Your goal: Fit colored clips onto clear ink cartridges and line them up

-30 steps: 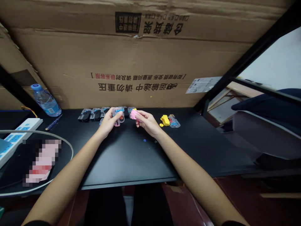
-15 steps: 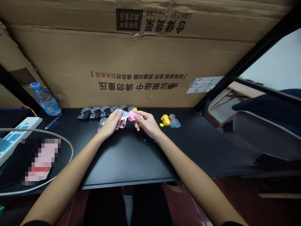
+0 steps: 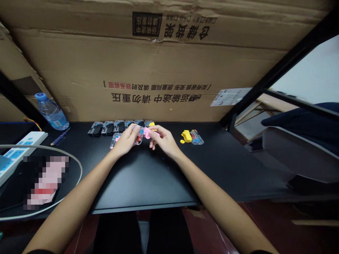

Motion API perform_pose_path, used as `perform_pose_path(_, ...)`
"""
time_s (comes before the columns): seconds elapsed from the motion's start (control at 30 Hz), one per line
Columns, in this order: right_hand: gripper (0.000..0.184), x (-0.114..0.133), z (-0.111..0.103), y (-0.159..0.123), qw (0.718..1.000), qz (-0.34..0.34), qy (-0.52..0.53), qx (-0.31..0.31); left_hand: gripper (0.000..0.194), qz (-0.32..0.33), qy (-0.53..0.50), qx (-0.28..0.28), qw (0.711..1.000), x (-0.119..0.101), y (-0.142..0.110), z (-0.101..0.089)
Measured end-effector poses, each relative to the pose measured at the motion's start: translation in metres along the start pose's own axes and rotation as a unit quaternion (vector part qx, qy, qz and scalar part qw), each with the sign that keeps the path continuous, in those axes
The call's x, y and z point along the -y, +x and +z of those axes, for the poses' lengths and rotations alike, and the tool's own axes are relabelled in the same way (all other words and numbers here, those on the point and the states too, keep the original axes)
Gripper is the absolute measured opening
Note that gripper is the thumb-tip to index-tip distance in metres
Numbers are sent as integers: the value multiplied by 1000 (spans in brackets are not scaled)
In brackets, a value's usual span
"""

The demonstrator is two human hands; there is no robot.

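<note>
My left hand [image 3: 127,141] is closed around a small clear plastic casing [image 3: 139,137] with blue and red parts inside. A pink plastic piece [image 3: 148,133] is pinched between the thumb and fingers of my right hand [image 3: 166,141], its left end against or very near the casing; whether they are joined I cannot tell. Beside my left wrist lies a clear casing with pink bits [image 3: 114,139], partly covered by the hand. Behind my hands stands a row of several clear and black casings [image 3: 107,128], a yellow part [image 3: 152,124] showing at its right end.
Right of my hands lie a yellow plastic part [image 3: 187,136], a yellow disc [image 3: 182,141] and a clear casing [image 3: 197,138]. To the left are a water bottle [image 3: 51,112], a pen [image 3: 60,137], a power strip [image 3: 19,150] and a looped cable [image 3: 81,165]. Cardboard [image 3: 164,63] walls the back.
Both hands stay close together in nearly the same place. The casing and the pink piece have turned slightly, and the pink piece now shows more of its flat side.
</note>
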State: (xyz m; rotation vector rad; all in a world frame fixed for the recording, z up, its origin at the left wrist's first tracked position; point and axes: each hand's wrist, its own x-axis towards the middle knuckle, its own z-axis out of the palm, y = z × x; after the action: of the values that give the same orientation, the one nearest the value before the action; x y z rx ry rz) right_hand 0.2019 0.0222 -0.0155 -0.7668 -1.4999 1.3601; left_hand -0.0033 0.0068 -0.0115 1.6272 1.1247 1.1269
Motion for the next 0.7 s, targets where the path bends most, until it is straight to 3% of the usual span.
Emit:
perform_pose_path(0.23, 43, -3, 3, -2, 1000, -11, -15, 7, 56, -9, 29, 10, 999, -3, -3, 4)
perform_pose_path(0.47, 47, -4, 3, -2, 1000, 3, -11, 6, 35, -32, -1, 8, 999, -3, -3, 1)
perform_pose_path(0.7, 53, -4, 4, 3, 999, 2, 20, -49, 55, 21, 1, 8, 1000, 4, 0, 4)
